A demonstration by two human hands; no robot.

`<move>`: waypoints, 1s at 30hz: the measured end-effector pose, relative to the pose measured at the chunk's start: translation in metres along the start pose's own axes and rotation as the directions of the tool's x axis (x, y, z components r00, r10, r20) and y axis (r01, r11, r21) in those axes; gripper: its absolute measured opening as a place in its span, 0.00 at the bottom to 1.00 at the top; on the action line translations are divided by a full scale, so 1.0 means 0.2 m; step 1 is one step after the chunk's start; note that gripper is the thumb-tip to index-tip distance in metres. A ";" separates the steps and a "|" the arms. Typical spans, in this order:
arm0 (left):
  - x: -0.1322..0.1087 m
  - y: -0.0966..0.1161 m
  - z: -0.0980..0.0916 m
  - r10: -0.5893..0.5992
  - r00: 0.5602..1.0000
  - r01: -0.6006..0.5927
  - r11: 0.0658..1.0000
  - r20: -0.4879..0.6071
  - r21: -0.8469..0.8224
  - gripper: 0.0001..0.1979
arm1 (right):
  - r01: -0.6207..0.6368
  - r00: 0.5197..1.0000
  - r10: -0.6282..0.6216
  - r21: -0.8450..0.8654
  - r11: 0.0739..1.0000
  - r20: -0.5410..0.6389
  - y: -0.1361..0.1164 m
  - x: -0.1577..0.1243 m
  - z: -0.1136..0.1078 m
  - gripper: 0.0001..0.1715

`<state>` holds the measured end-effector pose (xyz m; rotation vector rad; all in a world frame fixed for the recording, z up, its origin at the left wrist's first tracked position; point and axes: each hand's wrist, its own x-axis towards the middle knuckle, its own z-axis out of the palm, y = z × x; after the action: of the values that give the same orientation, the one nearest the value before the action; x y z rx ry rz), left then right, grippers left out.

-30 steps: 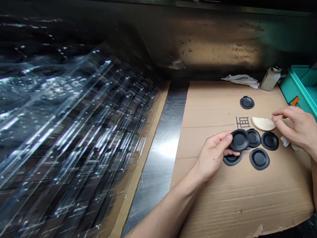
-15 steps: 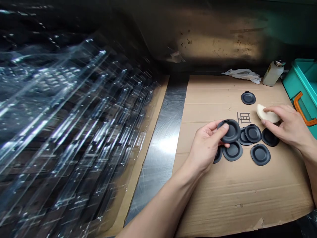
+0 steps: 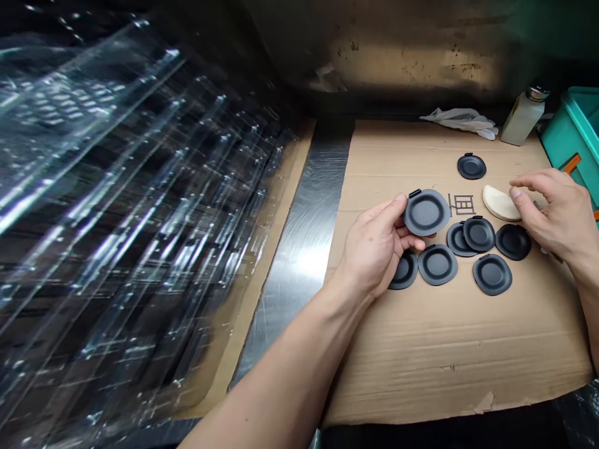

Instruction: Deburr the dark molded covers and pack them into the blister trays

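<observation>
My left hand [image 3: 377, 249] grips a thin black rounded-square lid [image 3: 427, 212] by its left edge, thumb on top, raised above the cardboard. The small tab on its rim points up and left. A cream round pad [image 3: 500, 203] lies on the cardboard to the right. Right beside the pad is my right hand [image 3: 555, 209], thumb and fingers slightly apart at its edge with nothing between them. Several similar black lids lie below, among them a separate lid [image 3: 492, 274] and an overlapping lid [image 3: 478, 234]. One more lid [image 3: 472, 166] lies farther back.
Brown cardboard [image 3: 449, 349] covers the metal bench [image 3: 299, 249]. At the back are a white glove [image 3: 461, 118] and a bottle [image 3: 524, 118] of pale liquid. A green bin [image 3: 568, 131] with an orange handle stands at right. Clear plastic wrap [image 3: 140, 206] fills the left side.
The pad has gone from my right hand's grasp to lying on the cardboard. My left hand has shifted its grip to the lid's edge and tilted its face. The view has moved slightly.
</observation>
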<state>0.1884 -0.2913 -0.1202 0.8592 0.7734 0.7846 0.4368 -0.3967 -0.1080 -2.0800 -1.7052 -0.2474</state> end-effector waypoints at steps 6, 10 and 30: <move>0.01 -0.02 -0.01 -0.022 0.998 0.023 0.999 0.057 -0.022 0.11 | 0.065 0.971 -0.049 -0.061 0.996 0.236 0.11 -0.01 0.06 0.30; 0.01 -0.03 -0.01 -0.030 0.997 0.030 1.000 0.071 -0.005 0.12 | 0.064 0.994 -0.066 0.026 0.998 0.089 0.03 -0.01 0.04 0.27; -0.02 -0.12 0.01 0.084 0.984 -0.108 0.983 0.158 0.149 0.19 | 0.447 0.872 -0.454 0.083 0.891 0.184 -0.40 -0.11 0.01 0.19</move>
<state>0.1945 -0.3049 -0.1394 1.0921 0.6686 0.7411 0.3538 -0.4042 -0.1016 -1.6962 -2.2902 -0.1467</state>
